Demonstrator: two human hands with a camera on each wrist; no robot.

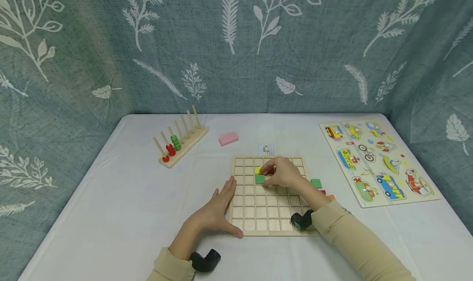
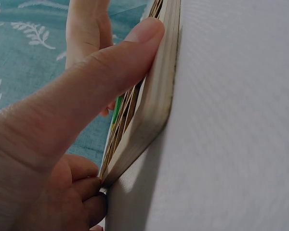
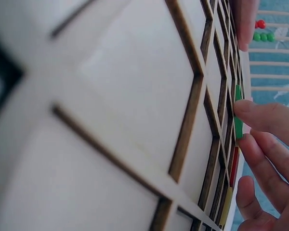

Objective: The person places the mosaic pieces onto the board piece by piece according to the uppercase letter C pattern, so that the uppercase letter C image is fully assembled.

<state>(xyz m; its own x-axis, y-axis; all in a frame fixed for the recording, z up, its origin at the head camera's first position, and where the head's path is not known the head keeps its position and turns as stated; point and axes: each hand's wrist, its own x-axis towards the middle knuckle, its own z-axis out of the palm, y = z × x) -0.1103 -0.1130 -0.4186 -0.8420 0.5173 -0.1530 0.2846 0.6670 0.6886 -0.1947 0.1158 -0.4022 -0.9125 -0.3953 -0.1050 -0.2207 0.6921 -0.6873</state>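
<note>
A wooden grid board (image 1: 248, 233) lies on the table. My left hand (image 1: 219, 209) rests against its left side, fingers fairly straight along the edge; in the left wrist view the thumb (image 2: 147, 31) lies on the rim. Over the upper middle of the grid, my right hand (image 1: 284, 172) pinches a green square tile (image 3: 238, 113) between thumb and finger. That green tile (image 1: 260, 179) sits at a cell just below a yellow tile (image 1: 257, 170). A red tile (image 3: 234, 167) shows beyond the fingers in the right wrist view; the hand hides it from the head view.
Right of the board lie loose green (image 1: 315, 183), red (image 1: 323, 192) and orange (image 1: 330, 197) tiles, partly behind the right forearm. A small pattern card (image 1: 266, 149) and a pink block (image 1: 228, 139) lie behind. A peg bead rack (image 1: 188, 143) stands left, a picture puzzle (image 1: 377, 162) right.
</note>
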